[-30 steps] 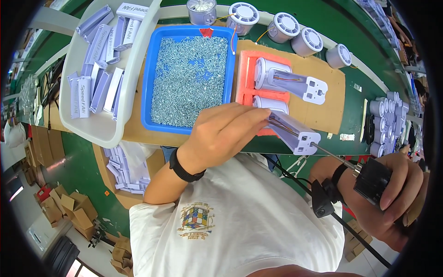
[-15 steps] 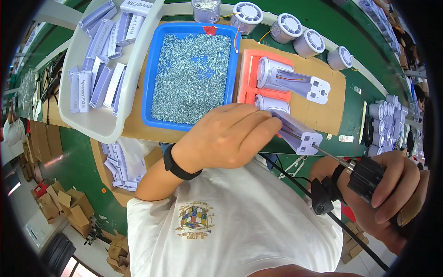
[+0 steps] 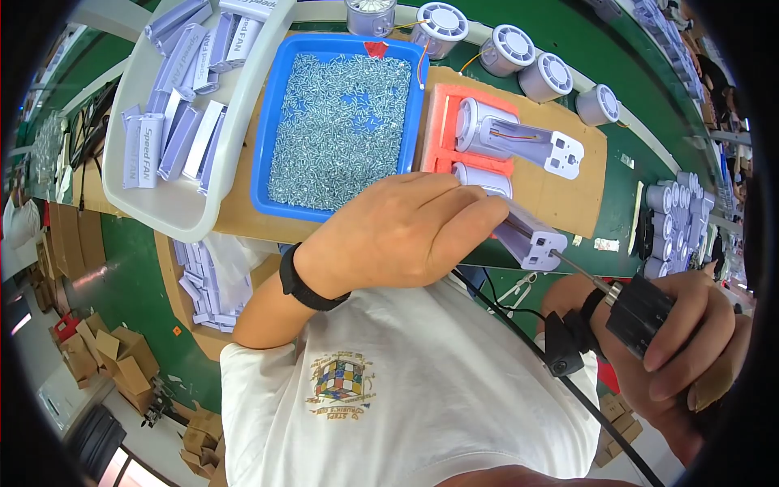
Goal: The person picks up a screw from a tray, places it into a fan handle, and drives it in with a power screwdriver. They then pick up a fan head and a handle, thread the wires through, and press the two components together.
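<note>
1. Black driver (image 3: pixel 639 314) gripped in right hand (image 3: pixel 690 331); shaft lined up at end plate of purple handle (image 3: pixel 537 246), tip hidden.
2. Handle touched by bent fingers of left hand (image 3: pixel 406 231); fingertips partly hidden, firm grip cannot be told.
3. Lower fan unit (image 3: pixel 487 180), handle included, seated at pink foam holder (image 3: pixel 442 126), beside second unit (image 3: pixel 531 146).
4. Screws (image 3: pixel 341 146) held in blue tray (image 3: pixel 265 138), left of foam.

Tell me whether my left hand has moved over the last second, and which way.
Yes. Judged against the orange foam block, your left hand has shifted to the right and a little toward your body.
</note>
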The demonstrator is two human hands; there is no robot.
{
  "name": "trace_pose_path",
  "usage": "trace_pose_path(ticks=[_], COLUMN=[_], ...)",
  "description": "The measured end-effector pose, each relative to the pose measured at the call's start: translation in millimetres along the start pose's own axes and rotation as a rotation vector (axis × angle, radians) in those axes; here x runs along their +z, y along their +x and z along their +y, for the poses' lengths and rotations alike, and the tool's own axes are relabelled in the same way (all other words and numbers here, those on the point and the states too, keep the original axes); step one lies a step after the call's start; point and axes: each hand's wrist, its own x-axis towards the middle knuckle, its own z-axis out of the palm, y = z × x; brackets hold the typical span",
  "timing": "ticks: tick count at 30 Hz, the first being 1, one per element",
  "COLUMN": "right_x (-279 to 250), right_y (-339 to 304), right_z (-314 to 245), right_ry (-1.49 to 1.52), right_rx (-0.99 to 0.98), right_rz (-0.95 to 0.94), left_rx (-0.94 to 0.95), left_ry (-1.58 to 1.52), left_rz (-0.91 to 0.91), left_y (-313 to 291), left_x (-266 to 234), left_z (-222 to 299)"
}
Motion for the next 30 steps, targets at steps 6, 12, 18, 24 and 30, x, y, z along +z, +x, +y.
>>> trace_pose_path(ticks=[6,12,18,24,30], right_x=[5.0,26.9,8.1,6.6,11.0], right_y=[-7.5,3.7,-9.0,-10.1,-7.2], right_z=[-2.9,13.9,2.5,3.9,13.1], right_ry=[-0.151,-0.198,-0.210,-0.194,-0.162], right_rx=[-0.036,0.014,-0.017,0.010,0.008], right_rz=[0.055,-0.022,0.023,0.044,0.035], left_rx=[-0.048,-0.066,-0.075,-0.076,-0.078], left_ry=[0.091,0.108,0.107,0.098,0.087], left_rz=[0.095,0.081,0.084,0.076,0.093], left_y=[-8.7,-13.1,-14.6,-14.7,-16.1], left_x=[10.5,15.5,15.9,17.2,18.8], left_z=[-0.5,-4.1,-3.6,-3.7,-4.8])
